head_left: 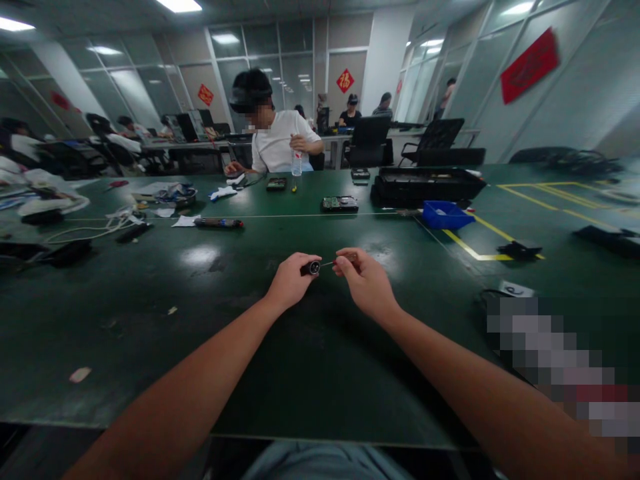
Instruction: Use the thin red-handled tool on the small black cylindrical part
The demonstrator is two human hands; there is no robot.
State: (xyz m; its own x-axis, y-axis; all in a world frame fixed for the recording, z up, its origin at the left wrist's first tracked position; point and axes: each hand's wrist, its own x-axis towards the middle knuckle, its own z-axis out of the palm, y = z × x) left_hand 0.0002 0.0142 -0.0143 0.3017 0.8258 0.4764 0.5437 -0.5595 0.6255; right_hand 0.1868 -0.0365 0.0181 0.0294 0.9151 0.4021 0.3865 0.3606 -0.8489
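My left hand (291, 279) is closed around a small black cylindrical part (313, 268), whose round end faces me and shows light marks inside. Pinched in my right hand (367, 279) is a slim screwdriver (327, 264). Its thin metal shaft points left at the black part, and the tip is at or very near its edge; whether they touch I cannot tell. Most of the screwdriver's handle is hidden by my fingers. Both hands are just above the green table (320, 360).
Beyond my hands lie a hard drive (340, 204), a black tray-like case (427, 187), a blue bin (447, 215) and a dark tool (219, 223). White cables (103, 225) lie left. Across the table, a person (280, 137) holds a bottle (297, 163).
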